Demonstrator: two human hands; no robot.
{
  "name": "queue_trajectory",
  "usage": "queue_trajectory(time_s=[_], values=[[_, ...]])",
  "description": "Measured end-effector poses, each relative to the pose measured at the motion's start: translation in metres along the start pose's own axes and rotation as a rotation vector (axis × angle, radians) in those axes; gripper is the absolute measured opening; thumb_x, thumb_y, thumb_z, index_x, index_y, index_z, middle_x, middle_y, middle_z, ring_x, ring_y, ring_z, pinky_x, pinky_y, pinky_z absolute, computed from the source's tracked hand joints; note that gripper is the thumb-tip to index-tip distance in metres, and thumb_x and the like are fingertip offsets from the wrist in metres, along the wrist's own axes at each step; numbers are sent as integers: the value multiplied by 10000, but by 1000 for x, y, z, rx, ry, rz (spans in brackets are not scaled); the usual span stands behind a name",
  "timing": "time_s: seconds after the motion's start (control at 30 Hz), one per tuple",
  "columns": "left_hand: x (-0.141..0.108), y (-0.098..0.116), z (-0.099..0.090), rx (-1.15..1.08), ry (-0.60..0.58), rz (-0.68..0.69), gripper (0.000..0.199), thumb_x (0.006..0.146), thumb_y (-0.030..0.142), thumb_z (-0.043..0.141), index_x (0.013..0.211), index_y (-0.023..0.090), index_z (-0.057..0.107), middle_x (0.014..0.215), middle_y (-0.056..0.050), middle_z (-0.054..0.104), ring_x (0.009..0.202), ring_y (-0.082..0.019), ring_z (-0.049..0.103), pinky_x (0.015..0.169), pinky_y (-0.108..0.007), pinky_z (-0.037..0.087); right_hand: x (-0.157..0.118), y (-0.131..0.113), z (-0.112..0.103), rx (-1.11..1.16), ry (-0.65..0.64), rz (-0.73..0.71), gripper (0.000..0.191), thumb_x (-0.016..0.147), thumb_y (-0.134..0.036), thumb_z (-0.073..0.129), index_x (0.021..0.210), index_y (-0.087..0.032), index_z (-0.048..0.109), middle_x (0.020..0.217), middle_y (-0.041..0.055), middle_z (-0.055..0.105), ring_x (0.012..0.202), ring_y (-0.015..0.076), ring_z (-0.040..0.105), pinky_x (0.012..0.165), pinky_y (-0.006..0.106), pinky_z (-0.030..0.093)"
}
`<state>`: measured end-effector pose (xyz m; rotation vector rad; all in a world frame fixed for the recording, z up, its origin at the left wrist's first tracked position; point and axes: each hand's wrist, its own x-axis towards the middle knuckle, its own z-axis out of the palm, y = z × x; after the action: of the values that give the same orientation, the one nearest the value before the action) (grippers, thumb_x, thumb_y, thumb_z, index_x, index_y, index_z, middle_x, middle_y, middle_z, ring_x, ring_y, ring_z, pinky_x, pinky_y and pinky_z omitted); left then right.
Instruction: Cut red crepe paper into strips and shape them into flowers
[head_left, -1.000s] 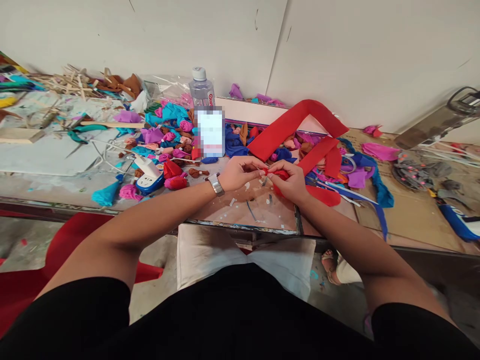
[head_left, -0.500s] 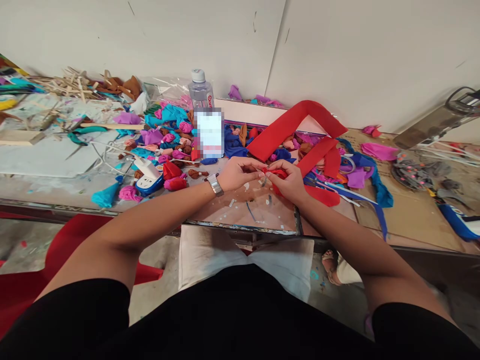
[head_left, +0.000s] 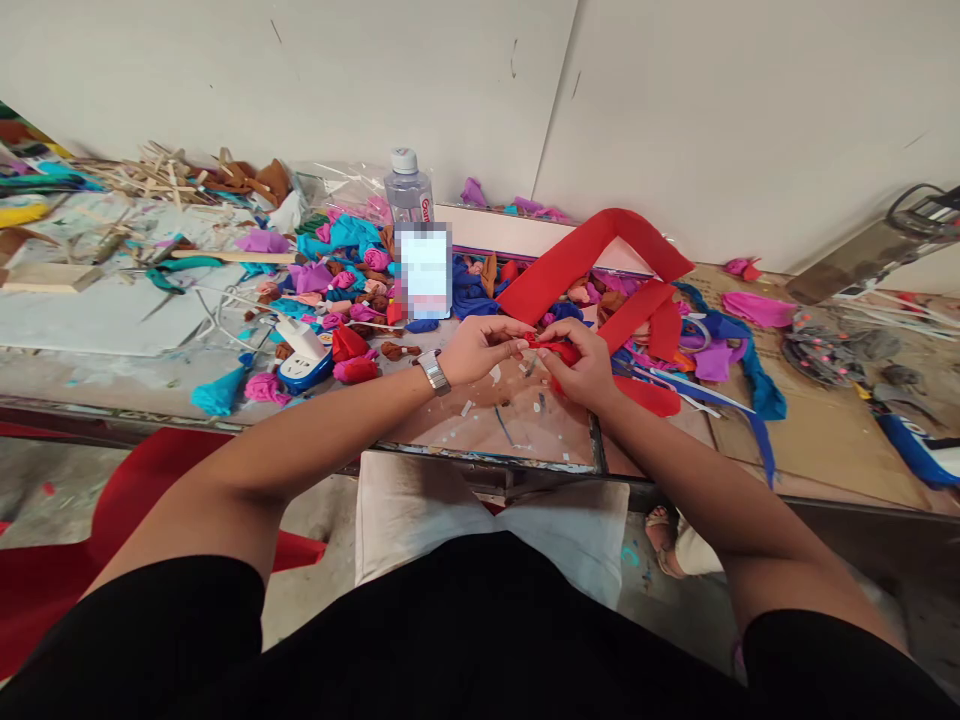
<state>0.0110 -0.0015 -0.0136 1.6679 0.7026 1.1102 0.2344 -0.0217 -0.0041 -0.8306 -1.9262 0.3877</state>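
Note:
Both hands meet over the table's front part. My left hand (head_left: pixel 486 350), with a metal watch (head_left: pixel 433 371) on its wrist, pinches the left end of a gathered piece of red fabric (head_left: pixel 551 350). Thumb and fingers of my right hand (head_left: pixel 579 362) are closed on the same piece, just to the right. A long red strip (head_left: pixel 577 255) lies folded behind the hands, over a heap of coloured cloth pieces. More red cloth (head_left: pixel 649 396) shows beside my right wrist. Where the fingertips meet, the fabric is partly hidden.
A lit phone (head_left: pixel 425 268) leans before a bottle (head_left: pixel 409 190). A blue and white power socket (head_left: pixel 306 370), green-handled pliers (head_left: pixel 169 272) and wood strips (head_left: pixel 161 175) are on the left. Scissors (head_left: pixel 675 385), cardboard (head_left: pixel 817 430) and a dark mesh bundle (head_left: pixel 817 350) are on the right.
The camera view has shifted slightly. Both hands stay together on the red fabric, with only a small change in the fingers of my right hand.

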Motion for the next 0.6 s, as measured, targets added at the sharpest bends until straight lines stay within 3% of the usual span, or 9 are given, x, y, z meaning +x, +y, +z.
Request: queue_trajectory(time_s=[0.37,0.6], values=[[-2,-2,1,29,-15,16,505,896,584,785,1170,160,811,988,-102,832,781,-166,777,758,-296,642,0,4,0,-49,18,-18,74,951,-316,710,952,-243,696,964,61,753,922,254,696,868,441,541],[-1,5,1,28,-6,-18,506,853,589,824,1111,154,830,1017,-111,835,787,-178,780,778,-321,666,0,-3,-2,-86,-8,-56,147,959,-401,704,967,-255,691,955,70,748,921,263,692,839,446,556]])
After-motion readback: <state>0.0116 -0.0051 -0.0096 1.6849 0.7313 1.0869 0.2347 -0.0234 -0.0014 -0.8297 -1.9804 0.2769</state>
